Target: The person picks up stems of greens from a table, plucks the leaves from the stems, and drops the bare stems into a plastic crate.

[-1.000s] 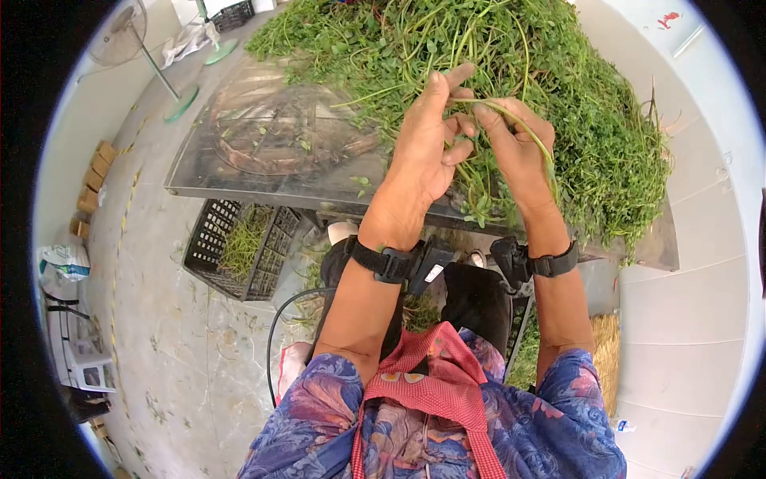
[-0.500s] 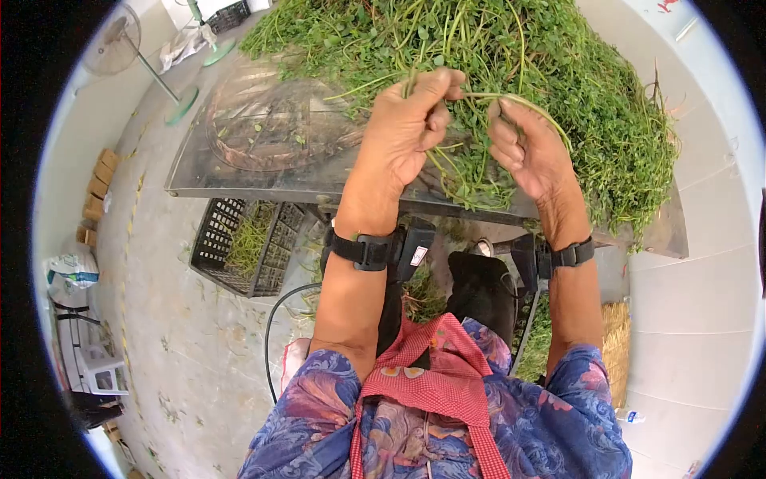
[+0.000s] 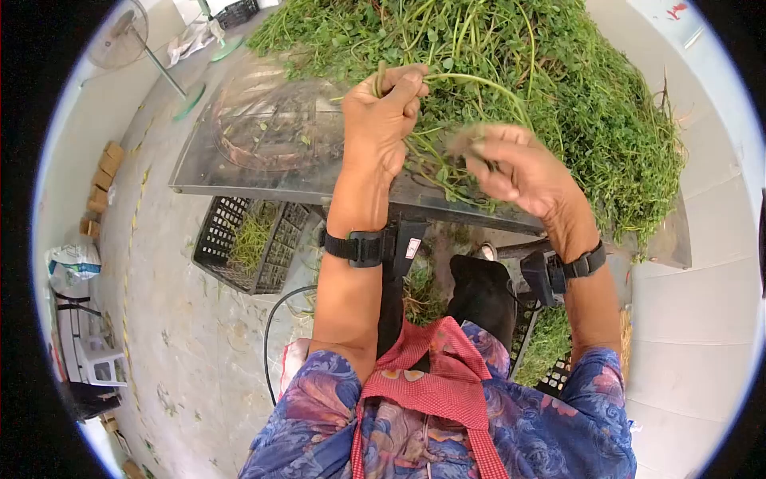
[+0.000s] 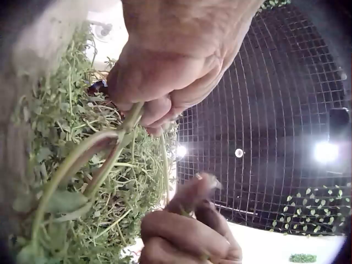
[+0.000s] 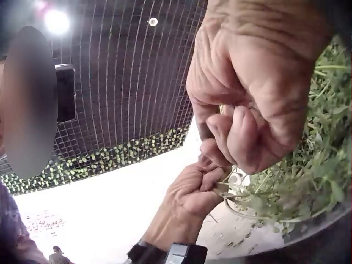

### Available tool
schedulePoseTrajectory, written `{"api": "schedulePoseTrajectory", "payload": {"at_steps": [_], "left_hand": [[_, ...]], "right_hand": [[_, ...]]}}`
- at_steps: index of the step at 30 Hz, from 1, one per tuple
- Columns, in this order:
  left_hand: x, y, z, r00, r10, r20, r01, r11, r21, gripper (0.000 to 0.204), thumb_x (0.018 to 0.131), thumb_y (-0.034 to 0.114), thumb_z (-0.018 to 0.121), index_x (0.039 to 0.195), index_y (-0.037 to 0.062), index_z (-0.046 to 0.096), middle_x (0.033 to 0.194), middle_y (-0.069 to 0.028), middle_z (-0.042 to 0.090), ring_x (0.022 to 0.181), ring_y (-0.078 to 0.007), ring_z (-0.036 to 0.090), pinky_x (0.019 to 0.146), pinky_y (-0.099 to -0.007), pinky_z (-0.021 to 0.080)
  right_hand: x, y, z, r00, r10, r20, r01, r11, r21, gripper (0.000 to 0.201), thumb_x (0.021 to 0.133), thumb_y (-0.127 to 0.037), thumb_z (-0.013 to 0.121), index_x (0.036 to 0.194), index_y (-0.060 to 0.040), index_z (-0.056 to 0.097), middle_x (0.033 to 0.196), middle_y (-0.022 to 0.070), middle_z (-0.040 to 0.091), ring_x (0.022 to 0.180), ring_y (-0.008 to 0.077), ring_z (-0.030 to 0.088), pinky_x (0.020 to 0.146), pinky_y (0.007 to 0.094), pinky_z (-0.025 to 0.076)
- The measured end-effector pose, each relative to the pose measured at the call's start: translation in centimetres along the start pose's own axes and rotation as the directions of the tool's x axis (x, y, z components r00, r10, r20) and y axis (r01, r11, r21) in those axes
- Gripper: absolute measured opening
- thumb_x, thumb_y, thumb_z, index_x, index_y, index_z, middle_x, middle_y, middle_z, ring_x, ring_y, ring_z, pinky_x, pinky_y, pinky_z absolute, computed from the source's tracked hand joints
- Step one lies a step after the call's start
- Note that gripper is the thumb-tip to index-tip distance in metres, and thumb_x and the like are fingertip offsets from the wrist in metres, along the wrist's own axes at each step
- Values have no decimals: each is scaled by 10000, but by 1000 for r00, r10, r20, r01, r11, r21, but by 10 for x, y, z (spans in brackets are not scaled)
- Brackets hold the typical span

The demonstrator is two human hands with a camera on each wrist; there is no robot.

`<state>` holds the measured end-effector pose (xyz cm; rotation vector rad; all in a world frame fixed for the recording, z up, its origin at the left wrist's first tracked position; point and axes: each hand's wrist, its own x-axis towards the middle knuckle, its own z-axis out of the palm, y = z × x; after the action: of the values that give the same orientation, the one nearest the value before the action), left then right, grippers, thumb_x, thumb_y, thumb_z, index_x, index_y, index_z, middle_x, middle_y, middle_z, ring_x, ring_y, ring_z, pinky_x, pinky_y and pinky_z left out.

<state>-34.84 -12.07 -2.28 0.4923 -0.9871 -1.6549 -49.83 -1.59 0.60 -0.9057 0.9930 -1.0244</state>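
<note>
My left hand (image 3: 373, 116) is raised over the near side of the leafy pile (image 3: 574, 112), thumb and curled fingers gripping green stems (image 3: 475, 78). One long stem arcs from its fingertips to the right. In the left wrist view, a forked stem (image 4: 106, 169) sticks out beneath that hand. Lower and to the right, my right hand (image 3: 523, 168) is over the table's near edge, its fingers bent and blurred at the tips. The two hands are apart in the head view. I cannot tell whether the right fingertips pinch a bit of green.
The greens cover much of the dark table (image 3: 199, 168), with loose sprigs by its front edge. On the floor below stands a black crate (image 3: 267, 271) with stems inside. Another crate of greens (image 3: 550, 339) is beside my legs. A standing fan (image 3: 163, 72) is at the far left.
Both hands were close together on a stem. They have drawn apart, the left hand leftward with the stem, the right hand down and right, off the long stem.
</note>
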Motion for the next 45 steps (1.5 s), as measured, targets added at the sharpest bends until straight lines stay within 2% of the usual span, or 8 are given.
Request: {"api": "schedulePoseTrajectory", "payload": {"at_steps": [5, 17, 19, 23, 25, 30, 32, 45], "left_hand": [[-7, -2, 16, 990, -70, 120, 77, 995, -60, 220, 871, 102, 586, 1039, -40, 601, 683, -19, 586, 513, -33, 439, 405, -152, 287], [-1, 2, 0, 990, 20, 141, -13, 999, -48, 284, 899, 116, 545, 1167, 24, 552, 607, 29, 524, 437, -11, 364, 360, -152, 242], [4, 6, -9, 989, 28, 146, -13, 994, -104, 290, 899, 108, 544, 1171, 8, 537, 610, 17, 531, 436, -21, 370, 357, -160, 251], [1, 8, -6, 981, 19, 191, 16, 984, -180, 326, 893, 99, 548, 1189, -28, 500, 614, 0, 537, 443, -30, 381, 361, -162, 258], [1, 6, -6, 981, 5, 195, 33, 980, -194, 293, 901, 110, 536, 1166, -13, 525, 590, -6, 522, 436, -34, 381, 347, -170, 229], [0, 4, -6, 975, 1, 224, 46, 978, -203, 292, 901, 124, 542, 1157, -16, 527, 591, -12, 528, 444, -37, 391, 346, -171, 239], [2, 3, -6, 971, -3, 237, 52, 978, -202, 294, 901, 129, 544, 1156, -17, 527, 593, -13, 531, 444, -38, 394, 346, -170, 243], [-14, -2, 21, 927, -153, 342, 215, 965, -150, 213, 818, 169, 682, 917, -10, 625, 678, -7, 559, 461, -16, 386, 361, -146, 250]], "right_hand": [[19, 7, -1, 908, -273, -317, 311, 947, 77, 276, 889, -278, 587, 1009, -30, 561, 672, -4, 510, 445, 37, 398, 359, 167, 260], [4, 7, 21, 928, -262, -265, 227, 961, -155, 203, 856, -211, 621, 872, -10, 647, 542, -73, 451, 420, 19, 340, 380, 184, 223], [-18, 2, 25, 806, -389, -446, 115, 842, -527, 203, 882, -215, 599, 942, -28, 649, 536, -91, 415, 416, 1, 287, 381, 187, 187], [-34, -14, -19, 644, -590, -487, 239, 760, -604, 303, 907, -269, 568, 1081, -29, 631, 536, -122, 350, 432, -16, 247, 400, 182, 166], [-35, -12, -28, 654, -599, -462, 253, 749, -613, 322, 883, -264, 601, 1099, -26, 636, 843, -30, 606, 778, 42, 506, 754, 199, 392], [-34, -9, -30, 667, -599, -443, 267, 748, -608, 350, 887, -290, 595, 1109, -21, 625, 734, -62, 533, 688, 21, 443, 653, 180, 349], [-32, -4, -27, 797, -427, -427, 244, 874, -420, 335, 896, -289, 578, 1083, -14, 624, 525, -120, 321, 447, -6, 244, 415, 188, 164], [10, -27, -10, 905, -422, -54, 210, 555, -805, 272, 837, -263, 637, 760, -7, 682, 551, -61, 407, 534, 39, 328, 456, 244, 260]]}}
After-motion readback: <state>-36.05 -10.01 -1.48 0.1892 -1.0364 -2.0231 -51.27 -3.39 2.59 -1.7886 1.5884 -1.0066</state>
